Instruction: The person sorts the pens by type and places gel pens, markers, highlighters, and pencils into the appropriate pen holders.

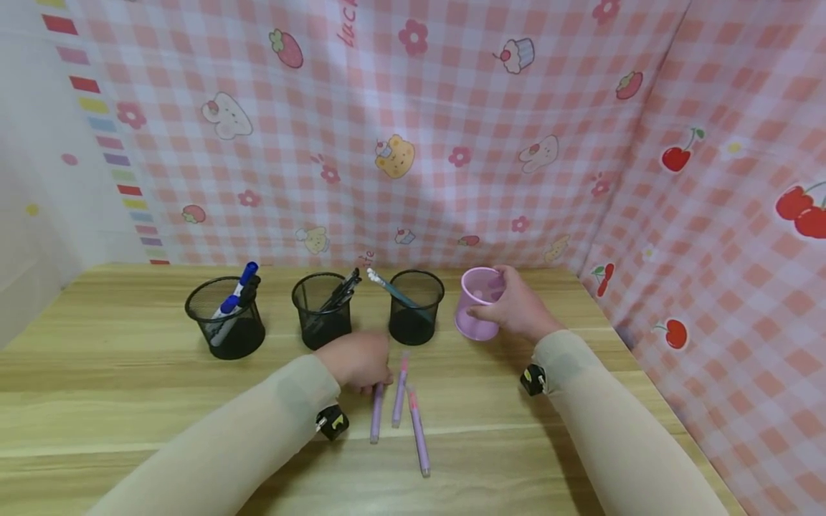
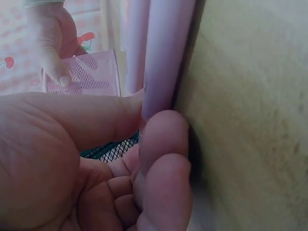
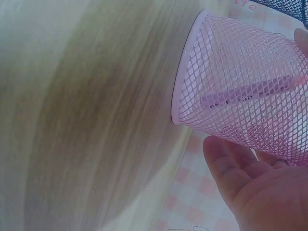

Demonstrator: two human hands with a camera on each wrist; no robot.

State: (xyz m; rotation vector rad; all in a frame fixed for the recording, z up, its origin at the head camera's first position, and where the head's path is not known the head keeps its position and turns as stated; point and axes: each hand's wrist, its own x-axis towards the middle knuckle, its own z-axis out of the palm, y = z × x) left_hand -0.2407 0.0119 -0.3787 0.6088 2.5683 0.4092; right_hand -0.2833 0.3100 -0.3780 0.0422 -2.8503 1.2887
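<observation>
Three slim purple pens lie on the wooden table, two of them with pink ends in sight. My left hand point(image 1: 357, 360) pinches the upper end of the leftmost purple pen point(image 1: 376, 416) between thumb and fingertips. Beside it lie the middle pen point(image 1: 399, 398) and the right-hand pen point(image 1: 419, 437). My right hand point(image 1: 521, 307) holds a pink mesh pen holder point(image 1: 476, 326) upright on the table, thumb at the near side and fingers round the far side. Through its mesh, the right wrist view shows another purple pen point(image 3: 248, 92) leaning inside.
Three black mesh holders stand in a row to the left: one with blue and black markers point(image 1: 235, 340), one with black pens point(image 1: 325, 330), one with a teal pencil point(image 1: 413, 330). A checked pink cloth point(image 1: 439, 201) hangs behind and on the right.
</observation>
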